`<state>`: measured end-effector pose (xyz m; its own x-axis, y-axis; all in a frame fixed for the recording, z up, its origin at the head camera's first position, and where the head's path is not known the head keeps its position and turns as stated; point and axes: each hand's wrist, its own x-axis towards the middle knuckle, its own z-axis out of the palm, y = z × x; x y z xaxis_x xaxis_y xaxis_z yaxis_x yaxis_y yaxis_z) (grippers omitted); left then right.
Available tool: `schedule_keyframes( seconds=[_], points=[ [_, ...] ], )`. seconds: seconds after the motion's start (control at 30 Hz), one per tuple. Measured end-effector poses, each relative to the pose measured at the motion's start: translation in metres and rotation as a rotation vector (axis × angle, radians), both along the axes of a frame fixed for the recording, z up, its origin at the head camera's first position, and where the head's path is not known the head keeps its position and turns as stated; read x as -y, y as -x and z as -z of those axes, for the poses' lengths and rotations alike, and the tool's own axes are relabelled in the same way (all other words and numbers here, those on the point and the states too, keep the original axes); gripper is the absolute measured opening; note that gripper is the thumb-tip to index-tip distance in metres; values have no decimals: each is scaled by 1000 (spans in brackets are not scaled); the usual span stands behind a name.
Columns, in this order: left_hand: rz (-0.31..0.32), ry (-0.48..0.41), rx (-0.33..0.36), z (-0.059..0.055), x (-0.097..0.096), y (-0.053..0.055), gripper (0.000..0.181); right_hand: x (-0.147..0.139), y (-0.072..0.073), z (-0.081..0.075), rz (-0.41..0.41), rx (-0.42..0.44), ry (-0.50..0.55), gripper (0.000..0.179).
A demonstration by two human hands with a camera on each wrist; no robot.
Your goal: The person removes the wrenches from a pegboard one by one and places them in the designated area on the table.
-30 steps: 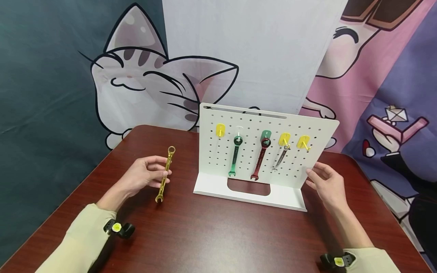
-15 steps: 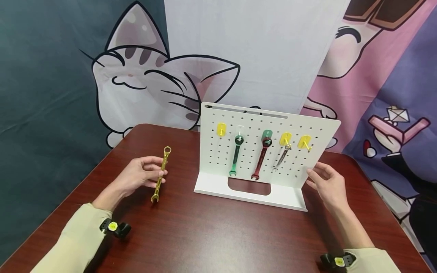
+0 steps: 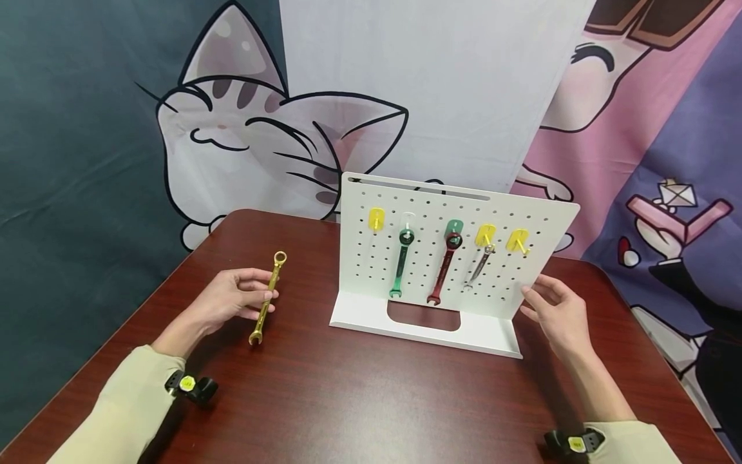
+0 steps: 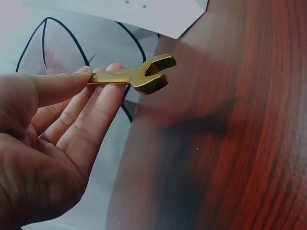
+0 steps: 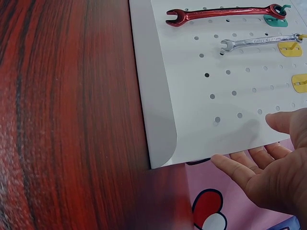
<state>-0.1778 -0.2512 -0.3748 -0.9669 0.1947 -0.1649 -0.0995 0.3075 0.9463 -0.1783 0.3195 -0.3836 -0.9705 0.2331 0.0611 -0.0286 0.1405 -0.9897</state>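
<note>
My left hand [image 3: 234, 298] pinches a gold combination wrench [image 3: 266, 301] between thumb and fingers, left of the pegboard. Its ring end points up and away, and its open-end jaw [image 4: 156, 74] shows close in the left wrist view over the table. My right hand [image 3: 559, 316] holds the right edge of the white pegboard [image 3: 365, 270], thumb in front and fingers behind. On the board's hooks hang a green wrench [image 3: 400, 265], a red wrench [image 3: 442, 267] and a small silver wrench [image 5: 261, 42].
The outermost yellow hooks, a left hook [image 3: 376, 219] and a right hook [image 3: 518, 241], carry nothing. The board's flat base [image 3: 359, 316] stands on the dark red-brown table [image 3: 348, 399]. A cartoon-printed cloth [image 3: 464, 84] hangs behind.
My left hand has drifted slightly left, away from the pegboard, with the gold wrench still in its fingers. The right hand stays at the board's edge.
</note>
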Motion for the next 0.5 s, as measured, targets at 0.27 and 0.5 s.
schedule_keyframes(
  seconds=[0.27, 0.5],
  points=[
    [-20, 43, 6, 4, 9, -1, 54, 0, 0, 0, -13, -4, 22, 50],
    [-31, 45, 20, 6, 15, -1, 54, 0, -1, 0, -8, 3, -21, 53]
  ],
)
